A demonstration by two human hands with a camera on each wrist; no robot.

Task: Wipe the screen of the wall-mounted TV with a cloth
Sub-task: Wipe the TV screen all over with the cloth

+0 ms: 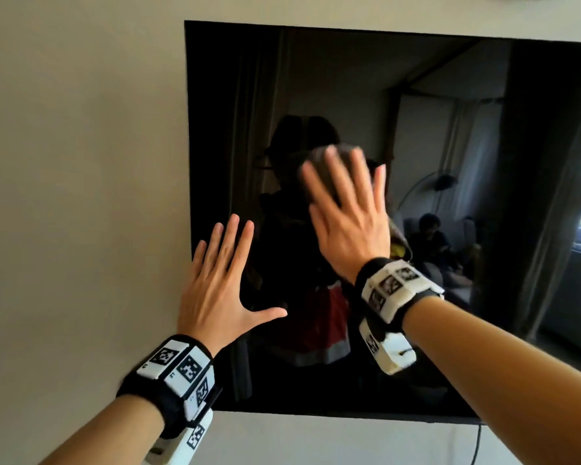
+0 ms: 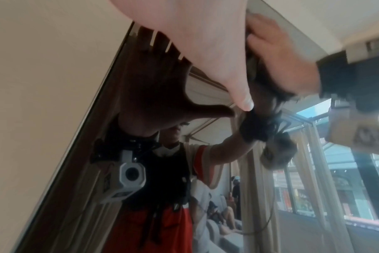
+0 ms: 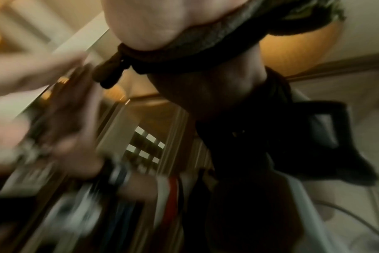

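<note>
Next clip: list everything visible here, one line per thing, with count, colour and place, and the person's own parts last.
TV: one, black glossy screen, mounted on the wall, reflecting the room.
Wall: one, beige, around the TV.
Cable: one, dark, hanging below the TV's bottom edge.
Cloth: one, grey, flat against the screen under the right hand.
Wrist units: two, black straps with white marker blocks, one on each wrist.
Left hand: one, fingers spread, at the TV's left edge, holding nothing.
Right hand: one, straight fingers pressing the cloth on the screen.
</note>
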